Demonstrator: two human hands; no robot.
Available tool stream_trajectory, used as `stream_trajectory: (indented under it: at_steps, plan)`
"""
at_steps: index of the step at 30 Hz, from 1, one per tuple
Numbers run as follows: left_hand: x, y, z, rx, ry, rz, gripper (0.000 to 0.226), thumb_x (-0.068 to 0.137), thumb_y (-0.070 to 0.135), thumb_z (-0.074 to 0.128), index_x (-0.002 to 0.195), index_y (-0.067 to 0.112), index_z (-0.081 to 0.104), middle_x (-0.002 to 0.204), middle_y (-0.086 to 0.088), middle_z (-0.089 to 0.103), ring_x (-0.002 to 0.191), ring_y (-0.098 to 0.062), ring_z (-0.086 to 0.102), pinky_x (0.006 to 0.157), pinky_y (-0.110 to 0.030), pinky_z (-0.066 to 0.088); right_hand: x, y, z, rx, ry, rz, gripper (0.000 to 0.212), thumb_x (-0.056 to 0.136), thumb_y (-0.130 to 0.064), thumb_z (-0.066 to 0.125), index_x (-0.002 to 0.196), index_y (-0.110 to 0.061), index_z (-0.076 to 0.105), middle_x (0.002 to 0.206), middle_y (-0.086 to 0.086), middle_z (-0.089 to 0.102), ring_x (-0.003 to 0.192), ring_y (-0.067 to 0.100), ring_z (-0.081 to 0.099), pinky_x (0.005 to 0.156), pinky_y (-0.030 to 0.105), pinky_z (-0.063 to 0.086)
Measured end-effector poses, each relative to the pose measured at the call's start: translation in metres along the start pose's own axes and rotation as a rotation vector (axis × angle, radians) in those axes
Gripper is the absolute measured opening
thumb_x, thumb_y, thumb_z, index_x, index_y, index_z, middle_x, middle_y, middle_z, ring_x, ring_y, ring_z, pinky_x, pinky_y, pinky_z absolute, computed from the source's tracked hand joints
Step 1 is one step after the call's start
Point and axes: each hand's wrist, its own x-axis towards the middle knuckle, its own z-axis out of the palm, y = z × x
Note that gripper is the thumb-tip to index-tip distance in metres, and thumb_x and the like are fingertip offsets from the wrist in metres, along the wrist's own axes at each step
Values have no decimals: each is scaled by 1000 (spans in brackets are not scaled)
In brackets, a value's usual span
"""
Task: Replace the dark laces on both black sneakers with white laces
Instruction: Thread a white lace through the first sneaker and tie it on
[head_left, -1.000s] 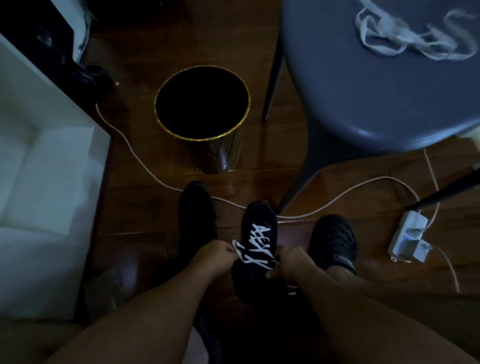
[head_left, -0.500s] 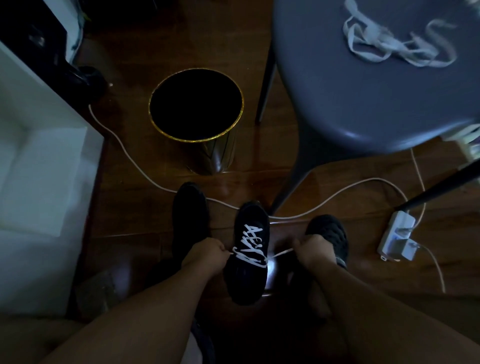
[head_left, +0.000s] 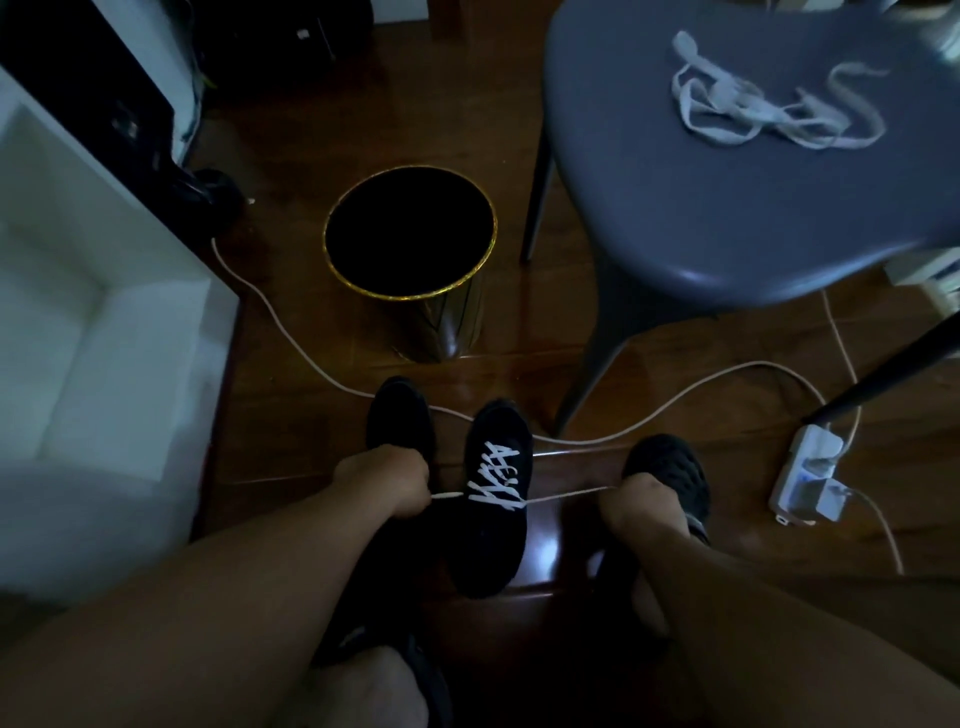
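Here, sneaker (head_left: 493, 499) lengthwise between both hands, toe pointing away; left hand (head_left: 392, 483) and right hand (head_left: 636, 501) each gripping a taut white lace (head_left: 566, 494) end, equally near.

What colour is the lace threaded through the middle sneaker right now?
White, criss-crossed over the black sneaker; the lace shows clearly in the head view.
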Motion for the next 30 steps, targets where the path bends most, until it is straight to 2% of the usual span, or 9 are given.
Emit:
stream_trajectory:
  at_steps: [7, 11, 14, 18, 20, 23, 25, 27, 30]
  plan:
    - [-9, -2, 11, 137, 11, -89, 19, 102, 30, 51, 106, 29, 69, 104, -1, 65, 98, -26, 65, 82, -40, 54, -5, 3, -11, 22, -2, 22, 27, 98, -22, 56, 114, -4, 69, 117, 17, 69, 109, 35, 67, 82, 32, 49]
    - [-12, 6, 15, 200, 63, -105, 16, 103, 27, 50, 99, 27, 65, 103, -1, 65, 99, -26, 66, 78, -38, 51, -5, -1, -19, 134, -8, 48, 29, 90, -32, 62, 102, -5, 67, 91, 13, 64, 82, 31, 62, 80, 34, 54]
    - [-7, 6, 9, -11, 127, -82, 25, 103, 42, 49, 102, 25, 67, 98, -1, 64, 91, -25, 64, 77, -37, 51, -7, -12, -17, 216, -76, -34, 36, 91, -44, 68, 95, -9, 67, 93, 8, 68, 82, 27, 63, 75, 31, 50]
    - [-4, 6, -2, -304, 177, 41, 37, 102, 53, 53, 94, 22, 71, 92, -3, 69, 84, -23, 67, 76, -34, 54, -6, -34, 6, 439, -228, -179, 48, 72, -62, 70, 88, -17, 80, 88, 0, 79, 87, 22, 75, 87, 45, 61]
    - [-2, 12, 0, -485, 170, 116, 38, 101, 51, 60, 91, 17, 74, 89, -6, 72, 81, -21, 69, 69, -32, 50, -12, -51, 11, 473, -256, -278, 42, 80, -61, 62, 81, -22, 77, 81, -3, 77, 85, 22, 73, 87, 45, 59]
    - [2, 26, 1, -875, 119, 128, 35, 97, 46, 69, 89, 12, 72, 88, -9, 74, 77, -20, 69, 70, -32, 51, -27, -83, 5, 450, -215, -470, 44, 93, -49, 57, 60, -22, 64, 61, -7, 61, 65, 16, 59, 71, 42, 49]
    - [5, 35, -2, -1126, 38, 104, 26, 98, 38, 71, 87, 14, 68, 84, -8, 69, 73, -21, 65, 68, -33, 51, -24, -100, 3, 375, -193, -560, 48, 98, -45, 57, 59, -18, 61, 67, -4, 59, 67, 17, 58, 71, 41, 47]
    - [5, 39, -8, -1247, -26, 77, 20, 99, 32, 71, 90, 15, 67, 82, -4, 64, 69, -19, 62, 65, -31, 51, -21, -111, 2, 372, -254, -562, 45, 96, -48, 59, 69, -13, 68, 76, 3, 66, 71, 22, 62, 71, 39, 48]
    - [7, 39, -18, -1320, -41, 62, 18, 102, 31, 66, 104, 13, 70, 89, -1, 66, 71, -17, 62, 66, -30, 51, -15, -117, 2, 637, -360, -386, 39, 95, -40, 66, 73, -9, 74, 74, 13, 66, 68, 25, 60, 71, 40, 49]
